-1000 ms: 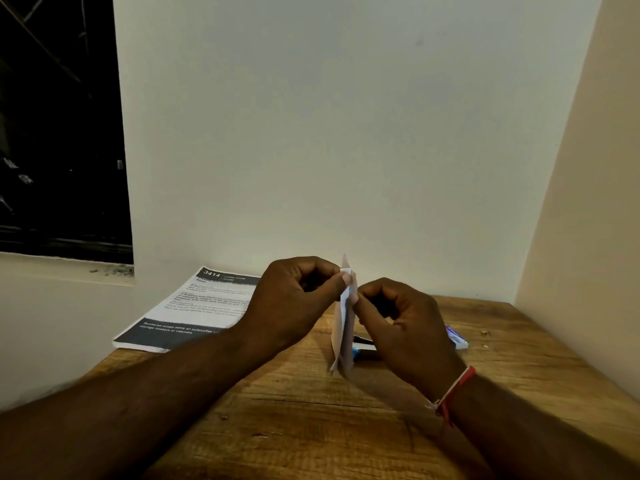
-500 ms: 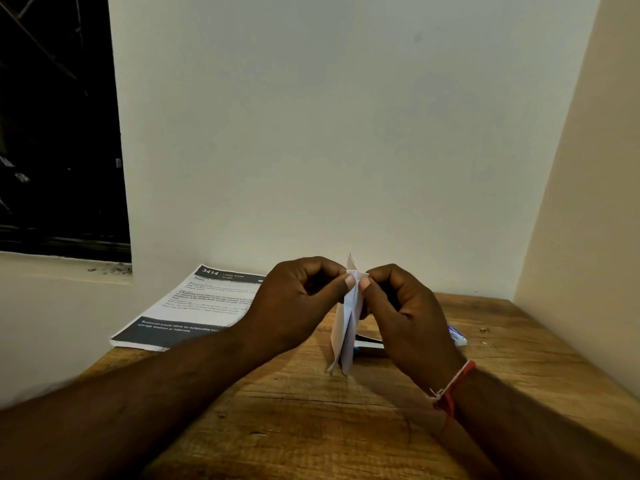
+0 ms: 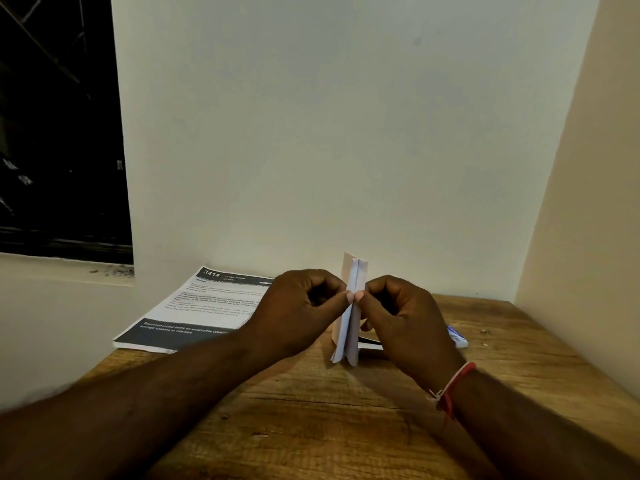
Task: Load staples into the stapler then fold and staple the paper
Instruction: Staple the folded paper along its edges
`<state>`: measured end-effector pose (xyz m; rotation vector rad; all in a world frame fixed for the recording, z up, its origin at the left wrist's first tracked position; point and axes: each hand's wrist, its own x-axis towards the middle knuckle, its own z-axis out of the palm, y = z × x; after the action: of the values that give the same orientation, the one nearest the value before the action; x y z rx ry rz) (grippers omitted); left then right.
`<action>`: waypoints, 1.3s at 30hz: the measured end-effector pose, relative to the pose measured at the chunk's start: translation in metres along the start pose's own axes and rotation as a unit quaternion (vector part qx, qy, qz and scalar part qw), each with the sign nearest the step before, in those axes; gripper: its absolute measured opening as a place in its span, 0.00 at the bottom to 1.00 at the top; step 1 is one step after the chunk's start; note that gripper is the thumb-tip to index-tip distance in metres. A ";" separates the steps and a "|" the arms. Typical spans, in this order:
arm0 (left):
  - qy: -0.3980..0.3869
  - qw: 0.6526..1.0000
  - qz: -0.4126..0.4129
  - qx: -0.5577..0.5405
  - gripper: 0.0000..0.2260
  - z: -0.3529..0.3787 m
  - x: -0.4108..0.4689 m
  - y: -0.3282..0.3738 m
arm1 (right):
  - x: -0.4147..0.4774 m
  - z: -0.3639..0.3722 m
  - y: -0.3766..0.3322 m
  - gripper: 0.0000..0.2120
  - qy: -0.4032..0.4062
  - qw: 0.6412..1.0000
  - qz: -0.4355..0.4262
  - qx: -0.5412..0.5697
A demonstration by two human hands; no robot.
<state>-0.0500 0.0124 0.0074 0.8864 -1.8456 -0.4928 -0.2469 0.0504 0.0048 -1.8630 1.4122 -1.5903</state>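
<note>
the folded paper (image 3: 349, 317) stands upright on its narrow end toward the far middle of the wooden surface (image 3: 311, 427). it is a slim white strip of several stacked layers with crisp creases, and its leaves splay a little at the bottom. whether its lower end touches the wood or hangs just above it cannot be told. the left hand (image 3: 298, 313) and right hand (image 3: 405, 323) meet at its upper half, one on each side. the fingers (image 3: 347, 297) of both are curled in, and the thumb and forefinger tips pinch the layers narrowly together. a red thread band (image 3: 453, 386) circles the right wrist.

the surface is rough-grained brown plank with dark cracks and knots. at its far left corner lies a flat stack of printed sheets (image 3: 194, 306), white with dark header and footer bands. behind the right hand, toward the far right, lie a slim dark object (image 3: 370, 344) and a small blue-and-white box (image 3: 457, 338), both mostly hidden. what the dark one is cannot be told. smooth pale walls close the far and right edges. bare grain shows across the near half between the forearms.
</note>
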 end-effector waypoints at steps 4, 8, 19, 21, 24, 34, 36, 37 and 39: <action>-0.013 0.999 -0.021 -0.028 0.06 0.000 0.000 -0.001 | 0.001 -0.001 -0.001 0.07 -0.017 0.999 0.028 0.029; -0.028 0.998 -0.030 -0.052 0.06 -0.002 0.001 0.000 | 0.002 -0.001 -0.001 0.08 -0.033 0.997 0.040 0.056; 0.011 0.977 0.189 0.101 0.04 -0.004 -0.001 -0.003 | 0.004 -0.004 0.004 0.08 -0.029 0.976 0.093 0.193; 0.047 0.974 0.191 0.114 0.10 -0.002 0.000 -0.005 | 0.007 -0.007 0.006 0.08 -0.014 0.969 0.119 0.217; 0.105 0.984 0.086 0.118 0.33 -0.001 0.001 -0.009 | 0.009 -0.010 0.006 0.09 -0.005 0.955 0.132 0.265; -0.044 0.908 -0.188 -0.372 0.28 -0.003 0.009 -0.023 | 0.009 -0.008 0.010 0.13 -0.008 0.915 0.149 0.376; -0.036 0.917 -0.174 -0.356 0.28 -0.002 0.010 -0.027 | 0.010 -0.009 0.010 0.11 -0.004 0.923 0.158 0.351; -0.033 0.919 -0.171 -0.353 0.27 -0.003 0.012 -0.029 | 0.010 -0.010 0.010 0.10 -0.001 0.926 0.163 0.341; -0.027 0.926 -0.168 -0.338 0.27 -0.005 0.015 -0.032 | 0.011 -0.011 0.009 0.11 0.008 0.923 0.179 0.340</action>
<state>-0.0377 -0.0194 -0.0029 0.7021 -1.4056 -1.2868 -0.2612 0.0412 0.0081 -1.1199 0.9455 -1.6181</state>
